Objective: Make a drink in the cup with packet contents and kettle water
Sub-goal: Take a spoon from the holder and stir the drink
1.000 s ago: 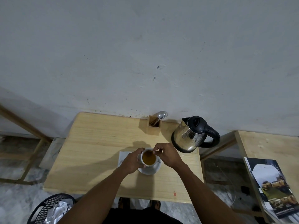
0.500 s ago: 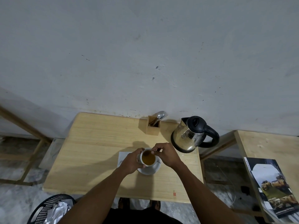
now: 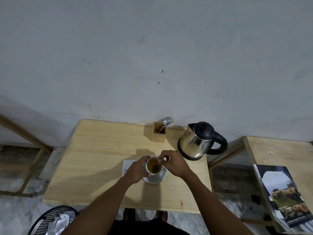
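A white cup (image 3: 152,157) of amber liquid stands on a white saucer (image 3: 155,180) near the front of the wooden table (image 3: 101,150). A dark lump, seemingly a tea bag (image 3: 155,167), sits in the liquid. My left hand (image 3: 136,170) wraps the cup's left side. My right hand (image 3: 174,162) hovers over the right rim, thumb and forefinger pinched on a thin string at the cup's edge. The steel kettle (image 3: 194,143) with a black lid and handle stands just behind and to the right, with its lid down.
A wooden holder (image 3: 159,135) with a spoon and fork stands by the wall. A white paper (image 3: 127,165) lies under the saucer's left side. A black bin (image 3: 50,219) with wrappers is at the lower left. A magazine (image 3: 284,192) lies on the side table (image 3: 279,150).
A dark lump now shows in the liquid where the surface looked plain amber before. My right fingers have shifted slightly over the rim. My left hand stays on the cup.
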